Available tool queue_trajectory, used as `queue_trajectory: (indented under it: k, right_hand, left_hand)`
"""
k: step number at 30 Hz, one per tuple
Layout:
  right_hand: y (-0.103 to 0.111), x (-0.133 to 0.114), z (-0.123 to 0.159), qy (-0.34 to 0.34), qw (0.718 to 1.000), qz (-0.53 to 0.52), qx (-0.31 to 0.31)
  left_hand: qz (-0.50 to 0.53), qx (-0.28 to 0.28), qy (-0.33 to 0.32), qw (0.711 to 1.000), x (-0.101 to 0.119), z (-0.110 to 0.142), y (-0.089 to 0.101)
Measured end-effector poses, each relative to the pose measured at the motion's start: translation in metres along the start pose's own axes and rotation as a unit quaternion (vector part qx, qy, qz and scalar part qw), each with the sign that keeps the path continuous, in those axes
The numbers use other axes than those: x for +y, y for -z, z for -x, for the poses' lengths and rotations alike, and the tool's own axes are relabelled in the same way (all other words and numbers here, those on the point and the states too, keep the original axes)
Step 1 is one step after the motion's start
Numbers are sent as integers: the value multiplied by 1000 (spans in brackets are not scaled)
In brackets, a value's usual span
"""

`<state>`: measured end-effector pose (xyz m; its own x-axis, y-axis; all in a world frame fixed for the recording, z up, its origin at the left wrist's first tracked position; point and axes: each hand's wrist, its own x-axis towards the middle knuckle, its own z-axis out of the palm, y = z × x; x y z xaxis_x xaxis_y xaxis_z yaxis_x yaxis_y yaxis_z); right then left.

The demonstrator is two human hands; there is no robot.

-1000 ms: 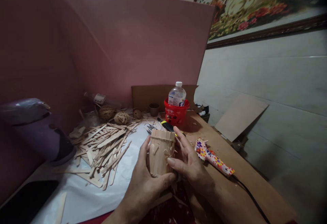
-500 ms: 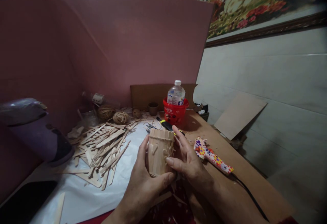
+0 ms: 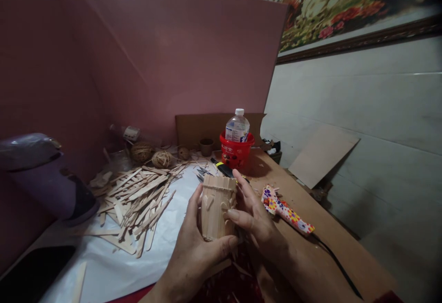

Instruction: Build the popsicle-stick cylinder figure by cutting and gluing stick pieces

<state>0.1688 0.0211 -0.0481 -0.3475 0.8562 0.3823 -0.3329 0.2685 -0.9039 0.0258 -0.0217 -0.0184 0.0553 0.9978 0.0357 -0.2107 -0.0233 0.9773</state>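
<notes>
My left hand and right hand are cupped round a wooden cup made of upright flat sticks, one on each side of it. The cup lies between my palms, low in the middle of the view, roughly upright with its scalloped rim uppermost. My left fingers curl up along its left side, and my left thumb reaches across under its lower right part. My right thumb is bent in, its tip at the cup's right side by the small raised shapes; my right fingers are a little apart and slant up behind that side, the top one ending near the rim. Where the other right fingertips press, I cannot tell. Both forearms come in from the bottom edge and slope inward, the right one over the brown board.

To the left of my hands, a loose pile of craft sticks lies on a white sheet, with balls of twine behind it. Just beyond the cup are metal blades and a black and yellow tool, then a red bucket holding a plastic bottle. A flowered glue gun lies right of my right hand, its cord trailing towards the bottom edge.
</notes>
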Motion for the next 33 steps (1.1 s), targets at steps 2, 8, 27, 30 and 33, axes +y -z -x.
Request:
queue_trajectory:
  k: [2, 8, 27, 30, 33]
  right_hand:
    - [2, 2, 0, 2, 1000, -13, 7]
    - [6, 7, -2, -8, 999, -3, 45]
    - [-4, 4, -4, -39, 996, -45, 67]
    - [-5, 3, -5, -49, 995, -51, 71]
    - [-6, 2, -5, -56, 994, -64, 70]
  left_hand:
    - [17, 15, 0, 1000, -2, -1, 0]
    - [82, 0, 10, 997, -7, -7, 4]
    - [94, -30, 27, 995, -9, -7, 3]
    - [88, -40, 30, 995, -9, -8, 6]
    - [85, -38, 26, 995, -9, -8, 7]
